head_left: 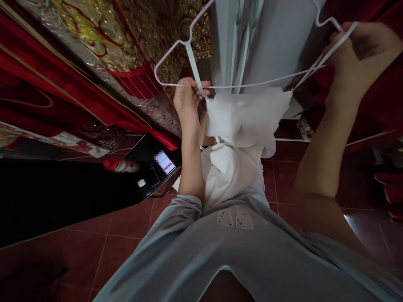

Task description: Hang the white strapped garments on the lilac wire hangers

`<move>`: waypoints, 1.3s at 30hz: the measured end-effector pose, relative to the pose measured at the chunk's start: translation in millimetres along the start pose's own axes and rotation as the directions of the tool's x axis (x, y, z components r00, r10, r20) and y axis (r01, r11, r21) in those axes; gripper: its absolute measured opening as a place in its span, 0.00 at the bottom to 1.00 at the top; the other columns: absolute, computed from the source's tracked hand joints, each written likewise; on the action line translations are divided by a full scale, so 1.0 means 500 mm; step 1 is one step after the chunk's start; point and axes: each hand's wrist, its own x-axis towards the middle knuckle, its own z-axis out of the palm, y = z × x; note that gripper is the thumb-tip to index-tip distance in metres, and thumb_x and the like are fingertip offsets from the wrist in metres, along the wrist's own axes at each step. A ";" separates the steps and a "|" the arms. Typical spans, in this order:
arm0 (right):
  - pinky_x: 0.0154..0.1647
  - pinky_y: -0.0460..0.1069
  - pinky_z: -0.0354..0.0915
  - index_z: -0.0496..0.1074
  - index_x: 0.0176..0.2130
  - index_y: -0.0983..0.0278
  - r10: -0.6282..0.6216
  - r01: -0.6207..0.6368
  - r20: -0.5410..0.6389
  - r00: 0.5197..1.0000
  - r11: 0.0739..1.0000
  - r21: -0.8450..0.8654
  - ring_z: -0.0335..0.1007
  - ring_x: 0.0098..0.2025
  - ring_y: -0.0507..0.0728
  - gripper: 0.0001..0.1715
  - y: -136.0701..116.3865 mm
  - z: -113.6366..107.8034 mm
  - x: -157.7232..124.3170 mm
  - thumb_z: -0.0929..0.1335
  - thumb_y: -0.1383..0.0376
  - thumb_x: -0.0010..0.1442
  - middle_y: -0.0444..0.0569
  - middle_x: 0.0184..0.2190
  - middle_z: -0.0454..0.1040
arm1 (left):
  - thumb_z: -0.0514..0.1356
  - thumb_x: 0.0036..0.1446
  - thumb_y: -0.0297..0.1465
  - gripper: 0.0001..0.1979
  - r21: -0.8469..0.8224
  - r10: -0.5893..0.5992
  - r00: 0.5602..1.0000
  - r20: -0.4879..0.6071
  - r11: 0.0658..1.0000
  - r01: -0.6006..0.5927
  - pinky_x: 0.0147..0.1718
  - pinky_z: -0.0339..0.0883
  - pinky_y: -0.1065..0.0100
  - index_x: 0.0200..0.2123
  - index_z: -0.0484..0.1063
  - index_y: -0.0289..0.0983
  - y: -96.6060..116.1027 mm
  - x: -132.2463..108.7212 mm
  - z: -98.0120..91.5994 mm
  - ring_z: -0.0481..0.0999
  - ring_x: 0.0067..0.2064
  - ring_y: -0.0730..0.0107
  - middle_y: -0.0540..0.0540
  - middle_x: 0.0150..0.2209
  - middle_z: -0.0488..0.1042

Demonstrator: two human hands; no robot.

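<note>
A pale pink hanger [258, 84] is held out in front of me, with a white garment [248, 113] hanging by thin straps below its bar. My left hand [188, 95] is closed around the lower left corner of the hanger, its fingers beside the left strap [193, 63], which is looped over the left notch. At the other end, my right hand [365, 52] pinches the right strap [335, 46] and pulls it taut near the hanger's right shoulder. The lower part of the garment bunches against my body. The hanger's hook is out of view.
Red and gold sequined clothing [132, 46] hangs at the left, with dark red fabric [378, 100] at the right. A black table [78, 197] holds a lit phone [165, 162], a red-capped bottle [121, 165] and a small white case [141, 183]. Red tiles [126, 218] cover the floor.
</note>
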 end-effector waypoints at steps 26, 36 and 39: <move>0.49 0.43 0.64 0.76 0.46 0.66 -0.381 0.469 0.375 0.845 0.865 -0.179 0.68 0.45 0.47 0.18 -0.065 0.053 -0.024 0.73 0.69 0.54 0.41 0.41 0.75 | 0.41 0.77 0.22 0.22 -0.140 0.014 0.995 0.099 0.990 0.000 0.33 0.68 0.69 0.31 0.65 0.40 0.012 -0.004 0.004 0.75 0.30 0.67 0.46 0.33 0.78; 0.58 0.57 0.64 0.72 0.52 0.54 -0.469 0.687 0.613 0.635 0.706 -0.171 0.71 0.53 0.56 0.30 -0.023 0.097 -0.130 0.66 0.76 0.52 0.40 0.49 0.75 | 0.40 0.76 0.20 0.22 -0.100 0.019 0.999 0.032 0.995 -0.016 0.40 0.66 0.66 0.31 0.64 0.39 0.019 -0.011 0.021 0.76 0.37 0.64 0.45 0.32 0.78; 0.59 0.61 0.60 0.73 0.47 0.50 -0.316 0.629 0.645 0.696 0.701 -0.336 0.72 0.47 0.57 0.20 -0.014 0.124 -0.164 0.68 0.68 0.57 0.40 0.43 0.77 | 0.45 0.75 0.22 0.17 -0.074 0.026 0.999 0.029 0.997 -0.024 0.42 0.65 0.64 0.34 0.66 0.39 0.021 -0.015 0.014 0.76 0.42 0.61 0.44 0.35 0.79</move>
